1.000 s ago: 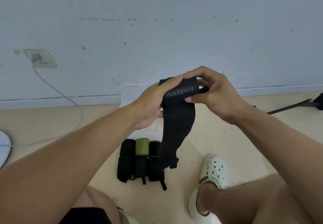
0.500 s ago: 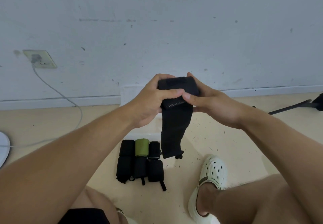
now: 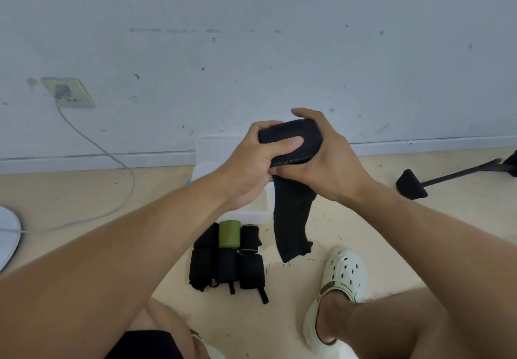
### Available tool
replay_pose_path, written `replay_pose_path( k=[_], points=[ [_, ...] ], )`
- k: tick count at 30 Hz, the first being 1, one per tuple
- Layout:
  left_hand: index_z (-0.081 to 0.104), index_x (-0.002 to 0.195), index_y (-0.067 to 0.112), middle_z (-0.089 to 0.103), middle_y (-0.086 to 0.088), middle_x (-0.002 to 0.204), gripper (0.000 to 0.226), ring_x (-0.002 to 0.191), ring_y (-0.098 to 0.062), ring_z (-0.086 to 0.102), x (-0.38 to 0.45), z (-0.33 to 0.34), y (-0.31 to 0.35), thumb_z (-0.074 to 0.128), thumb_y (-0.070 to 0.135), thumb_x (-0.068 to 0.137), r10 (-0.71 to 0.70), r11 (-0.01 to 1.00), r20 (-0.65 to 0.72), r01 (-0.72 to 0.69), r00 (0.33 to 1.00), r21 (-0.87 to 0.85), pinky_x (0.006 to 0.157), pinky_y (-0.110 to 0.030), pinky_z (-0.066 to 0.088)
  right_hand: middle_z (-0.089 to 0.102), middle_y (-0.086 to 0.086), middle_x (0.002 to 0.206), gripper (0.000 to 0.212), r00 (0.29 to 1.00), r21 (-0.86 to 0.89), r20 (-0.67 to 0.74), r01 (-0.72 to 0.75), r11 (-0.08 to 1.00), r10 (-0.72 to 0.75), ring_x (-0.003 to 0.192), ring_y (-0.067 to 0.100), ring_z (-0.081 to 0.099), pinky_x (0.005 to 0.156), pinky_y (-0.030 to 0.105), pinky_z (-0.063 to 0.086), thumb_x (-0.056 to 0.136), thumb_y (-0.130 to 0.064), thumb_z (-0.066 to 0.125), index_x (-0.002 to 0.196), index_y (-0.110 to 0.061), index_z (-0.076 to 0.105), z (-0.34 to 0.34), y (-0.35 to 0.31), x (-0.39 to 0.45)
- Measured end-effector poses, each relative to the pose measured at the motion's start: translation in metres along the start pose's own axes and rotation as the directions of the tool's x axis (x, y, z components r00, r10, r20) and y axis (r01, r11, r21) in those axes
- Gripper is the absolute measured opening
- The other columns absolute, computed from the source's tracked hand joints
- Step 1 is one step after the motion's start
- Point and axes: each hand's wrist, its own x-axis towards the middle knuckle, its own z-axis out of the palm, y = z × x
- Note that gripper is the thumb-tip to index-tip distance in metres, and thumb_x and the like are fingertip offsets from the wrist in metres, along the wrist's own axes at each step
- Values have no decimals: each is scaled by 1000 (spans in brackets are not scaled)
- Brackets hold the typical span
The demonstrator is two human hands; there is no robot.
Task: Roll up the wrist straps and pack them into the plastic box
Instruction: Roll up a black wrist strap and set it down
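Here the strap [image 3: 291, 145] is half rolled in mid-air, its tail hanging below the grip; the left hand [image 3: 251, 162] clamps the roll with thumb across it, the right hand [image 3: 321, 159] cups its far end. Best to keep each turn tight and edges aligned. The box [image 3: 212, 148] sits just behind, finished rolls [image 3: 226, 258] below.

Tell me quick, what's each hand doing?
Left hand: grip closed around the black wrist strap.
Right hand: grip closed on the same strap roll.
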Motion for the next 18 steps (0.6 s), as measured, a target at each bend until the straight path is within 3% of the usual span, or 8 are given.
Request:
replay_pose_path(
  k=[6, 9, 13, 18],
  points=[
    [50, 138, 8, 69, -11, 123, 50, 91, -14, 75, -2, -5, 1, 73, 12, 94, 6, 1000, 25, -7, 1000, 21, 79, -31, 61, 70, -18, 98, 61, 991, 75, -132, 6, 997, 4, 88, -9, 65, 69, 8, 50, 67, -28, 94, 115, -29, 56, 9, -4, 0],
    [52, 133, 11, 69, -7, 118, 44, 90, -14, 76, -2, -10, 5, 73, 10, 94, 4, 999, 20, -5, 1000, 53, 76, -30, 61, 69, -14, 102, 68, 1000, 95, 12, -30, 995, 29, 89, -4, 67, 70, 13, 53, 67, -22, 97, 118, -26, 53, 6, -6, 6],
    [53, 134, 14, 67, -5, 120, 47, 104, -18, 72, 0, -19, 9, 74, 6, 92, 31, 986, 18, -33, 999, 160, 92, -38, 62, 68, -5, 124, 72, 959, 280, 280, -128, 952, 46, 107, 6, 70, 82, 18, 57, 73, -18, 90, 136, -28, 55, -16, -6, 15],
    [53, 133, 15, 66, -4, 123, 47, 112, -22, 70, -1, -19, 8, 74, 8, 93, 36, 976, 42, -44, 998, 215, 98, -45, 60, 72, -1, 123, 73, 964, 291, 264, -97, 952, 17, 107, 10, 72, 84, 23, 58, 65, -14, 91, 132, -24, 65, -27, 1, 18]
  ],
)
